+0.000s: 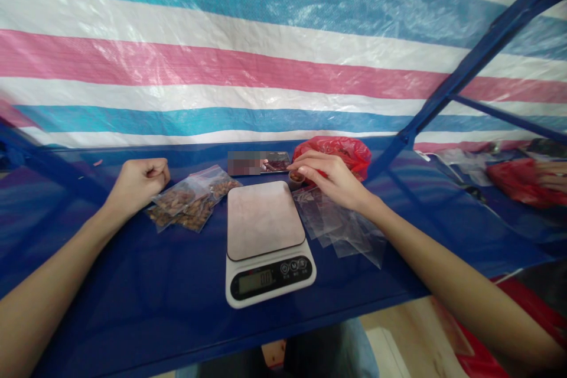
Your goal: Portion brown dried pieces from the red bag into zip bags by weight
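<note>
My left hand (139, 183) rests on the blue tabletop as a loose fist, with nothing visible in it. Beside it lie small zip bags (188, 204) filled with brown nuts or seeds. My right hand (328, 174) is at a small cup (295, 178) with brown pieces inside, its thumb and fingers at the rim; the far side of the grip is hidden. Between my hands stands a white kitchen scale (266, 224), its plate bare and its display showing about 0.0. Under my right wrist are several flat, clear zip bags (341, 221).
Behind my right hand sits a red plastic bag (354, 153). A phone (275, 161) lies behind the scale. Blue frame bars (443, 94) slant up at the right, before a striped sheet (266, 65). Farther right, another person's hand (551, 176) touches a red bag (511, 180).
</note>
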`<state>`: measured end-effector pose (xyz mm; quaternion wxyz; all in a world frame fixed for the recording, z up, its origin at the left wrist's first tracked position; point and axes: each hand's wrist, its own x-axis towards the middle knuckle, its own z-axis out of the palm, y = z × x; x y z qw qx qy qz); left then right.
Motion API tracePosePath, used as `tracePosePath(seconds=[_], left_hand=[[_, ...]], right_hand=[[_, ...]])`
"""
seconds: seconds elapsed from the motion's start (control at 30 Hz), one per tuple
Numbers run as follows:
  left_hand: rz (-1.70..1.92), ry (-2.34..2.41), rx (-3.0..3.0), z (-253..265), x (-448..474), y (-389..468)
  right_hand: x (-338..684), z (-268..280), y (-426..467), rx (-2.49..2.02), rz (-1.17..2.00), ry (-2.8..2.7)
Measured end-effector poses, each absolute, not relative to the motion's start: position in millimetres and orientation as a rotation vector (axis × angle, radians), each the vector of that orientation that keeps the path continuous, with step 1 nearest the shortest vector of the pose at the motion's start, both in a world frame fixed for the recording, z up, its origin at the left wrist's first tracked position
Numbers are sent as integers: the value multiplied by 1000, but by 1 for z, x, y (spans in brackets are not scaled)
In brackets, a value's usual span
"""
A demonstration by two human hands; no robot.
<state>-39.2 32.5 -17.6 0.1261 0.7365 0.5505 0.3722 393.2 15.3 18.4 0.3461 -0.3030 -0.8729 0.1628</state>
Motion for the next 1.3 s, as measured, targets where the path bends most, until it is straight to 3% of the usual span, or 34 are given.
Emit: tracePosePath(seconds=[0.6,1.3], left_hand=[[1078,1606,2127,-18,-40,31],[1038,1654,2086,-18,-41,32]], right_hand=[[399,18,12,-877,532,-2230],[398,10,9,-862,359,-2239]])
